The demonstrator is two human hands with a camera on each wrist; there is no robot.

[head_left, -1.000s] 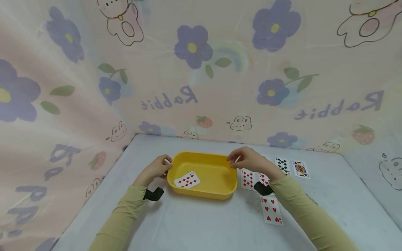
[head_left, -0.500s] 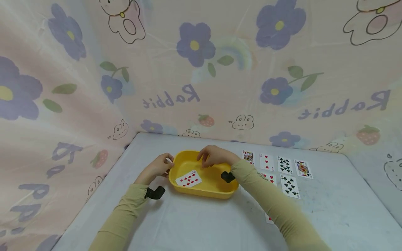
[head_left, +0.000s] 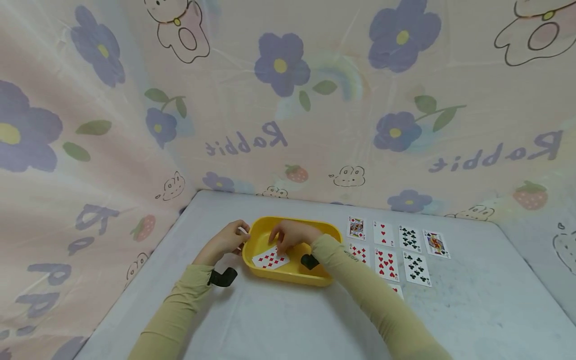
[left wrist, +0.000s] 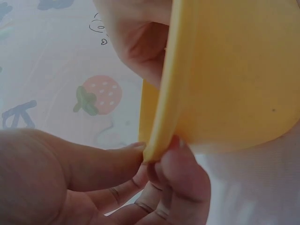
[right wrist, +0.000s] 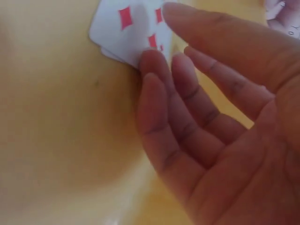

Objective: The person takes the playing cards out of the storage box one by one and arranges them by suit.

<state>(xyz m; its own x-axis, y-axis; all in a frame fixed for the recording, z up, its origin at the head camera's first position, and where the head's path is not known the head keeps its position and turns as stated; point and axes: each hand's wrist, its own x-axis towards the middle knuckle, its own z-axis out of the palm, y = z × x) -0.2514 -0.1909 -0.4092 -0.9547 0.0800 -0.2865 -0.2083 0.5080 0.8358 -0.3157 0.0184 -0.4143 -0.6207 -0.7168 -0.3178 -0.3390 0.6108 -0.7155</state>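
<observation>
A yellow plastic basin stands on the table, with playing cards lying face up in its left part. The top card shows red diamonds; a second card's edge peeks out beneath it in the right wrist view. My left hand pinches the basin's left rim between thumb and fingers. Inside the basin, my right hand reaches down to the cards. In the right wrist view its thumb lies over the card's face and the fingertips are right at the card's edge, a gap between them.
Right of the basin, playing cards lie face up in rows, among them a three of hearts, a clubs card and a face card. My right sleeve covers some. A patterned cloth hangs behind the white table.
My right hand has moved left from the basin's right rim, across its inside, and down to the cards. The left hand stays on the left rim.
</observation>
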